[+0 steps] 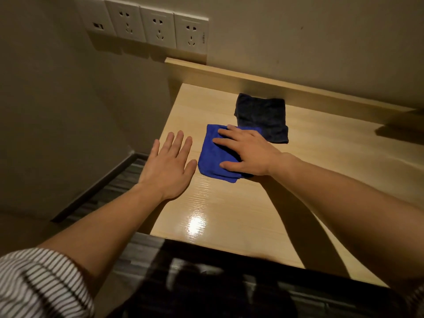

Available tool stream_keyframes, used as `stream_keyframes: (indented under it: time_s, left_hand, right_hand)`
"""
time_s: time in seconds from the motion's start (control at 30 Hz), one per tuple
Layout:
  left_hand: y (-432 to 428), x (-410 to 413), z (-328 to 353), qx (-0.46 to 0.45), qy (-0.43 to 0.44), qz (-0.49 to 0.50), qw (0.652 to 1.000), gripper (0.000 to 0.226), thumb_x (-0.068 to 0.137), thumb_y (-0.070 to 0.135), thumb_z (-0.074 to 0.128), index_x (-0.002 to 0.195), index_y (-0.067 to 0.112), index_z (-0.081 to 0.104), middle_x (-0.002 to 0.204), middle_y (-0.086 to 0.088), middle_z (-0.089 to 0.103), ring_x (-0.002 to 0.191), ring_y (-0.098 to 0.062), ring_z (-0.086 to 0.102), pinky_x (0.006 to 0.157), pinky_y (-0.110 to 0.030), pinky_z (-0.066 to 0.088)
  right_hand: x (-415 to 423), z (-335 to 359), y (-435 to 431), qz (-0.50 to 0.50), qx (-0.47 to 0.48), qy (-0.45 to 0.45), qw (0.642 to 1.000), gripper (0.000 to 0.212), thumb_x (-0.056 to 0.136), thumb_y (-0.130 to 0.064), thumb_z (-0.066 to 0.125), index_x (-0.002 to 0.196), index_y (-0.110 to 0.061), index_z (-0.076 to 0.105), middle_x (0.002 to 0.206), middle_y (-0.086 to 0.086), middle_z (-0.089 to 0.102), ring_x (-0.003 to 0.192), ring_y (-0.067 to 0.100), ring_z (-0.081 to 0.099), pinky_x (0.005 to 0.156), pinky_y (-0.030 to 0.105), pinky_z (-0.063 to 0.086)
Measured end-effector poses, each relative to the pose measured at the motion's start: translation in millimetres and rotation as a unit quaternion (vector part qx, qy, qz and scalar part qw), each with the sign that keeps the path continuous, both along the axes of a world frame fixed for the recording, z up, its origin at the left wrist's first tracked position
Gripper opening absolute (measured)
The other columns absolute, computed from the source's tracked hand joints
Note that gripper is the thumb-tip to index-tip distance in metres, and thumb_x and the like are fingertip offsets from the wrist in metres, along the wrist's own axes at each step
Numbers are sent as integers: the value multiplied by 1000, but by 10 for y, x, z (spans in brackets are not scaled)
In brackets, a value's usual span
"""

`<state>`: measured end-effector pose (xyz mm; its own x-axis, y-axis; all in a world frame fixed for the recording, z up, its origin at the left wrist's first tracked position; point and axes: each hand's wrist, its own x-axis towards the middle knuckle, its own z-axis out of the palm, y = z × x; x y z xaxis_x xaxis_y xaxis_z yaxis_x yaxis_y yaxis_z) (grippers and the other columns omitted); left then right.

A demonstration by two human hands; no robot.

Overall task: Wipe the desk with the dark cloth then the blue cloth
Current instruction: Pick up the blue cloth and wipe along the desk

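The desk (229, 203) is a light wood-grain surface with a glossy finish and a raised ledge along its rear edge. A folded blue cloth (213, 154) lies flat near the left edge. A folded dark cloth (261, 115) lies just behind it, near the ledge.

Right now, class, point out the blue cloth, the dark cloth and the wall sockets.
blue cloth (210, 154): head view, bare left half.
dark cloth (261, 113): head view, its middle.
wall sockets (158, 28): head view, third plate.

Right hand (249, 152) lies flat on the blue cloth (212, 154); left hand (168, 166) spread open beside it; dark cloth (262, 115) behind, on the worktop (229, 203).
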<state>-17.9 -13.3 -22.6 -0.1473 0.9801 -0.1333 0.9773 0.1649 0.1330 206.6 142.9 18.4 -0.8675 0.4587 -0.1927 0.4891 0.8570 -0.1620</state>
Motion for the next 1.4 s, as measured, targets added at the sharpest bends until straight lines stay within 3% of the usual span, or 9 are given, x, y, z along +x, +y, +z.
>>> stream_keyframes:
  time_s: [0.07,0.2,0.53,1.07,1.27,1.4]
  left_hand:
    - [-3,3,11,-1,-2,1,1000,74,106,60,2,170,24,-4,179,-5,-7,165,-26,-9,131,-54,-2]
    - [-11,-5,31,-3,0,0,1000,78,102,61,-3,170,23,-3,180,-5,-6,165,-27,-8,131,-53,-2]
    - [-13,-8,41,-1,-4,0,1000,74,106,60,5,171,24,-1,180,-5,-4,165,-27,-7,130,-55,-1]
    - [-29,-6,40,3,-9,-3,1000,73,108,59,8,171,23,-1,179,-6,-7,165,-27,-9,131,-55,-3]
    - [-26,-16,10,6,-13,-6,1000,73,109,58,8,171,22,-1,179,-7,-6,165,-28,-9,130,-55,-3]
    - [-33,-31,3,1,-20,-8,1000,73,108,59,7,171,22,-1,179,-6,-7,165,-28,-10,129,-55,-6]
  right_hand:
    - [-7,-66,-31,-5,-9,7,1000,77,96,-75,38,163,-41,20,173,-7,14,160,19,7,125,47,11]
    - [11,-218,-214,-21,37,4,999,73,99,-77,20,163,-45,3,174,-9,3,160,20,-2,128,49,3]
    - [256,-312,-868,-44,22,25,998,83,92,-88,14,163,-47,-1,174,-11,0,160,22,-4,126,57,-4]
    - [445,-285,-1675,-58,2,8,998,66,104,-71,14,163,-45,0,174,-10,-3,159,17,-12,128,47,-1]
    - [534,-227,-1964,-48,-39,35,997,58,110,-57,24,164,-39,16,173,-13,5,160,14,-4,126,37,4]
    - [653,-119,-2141,-68,-130,83,986,48,110,-41,43,157,-30,44,168,-10,26,158,15,18,118,40,28]
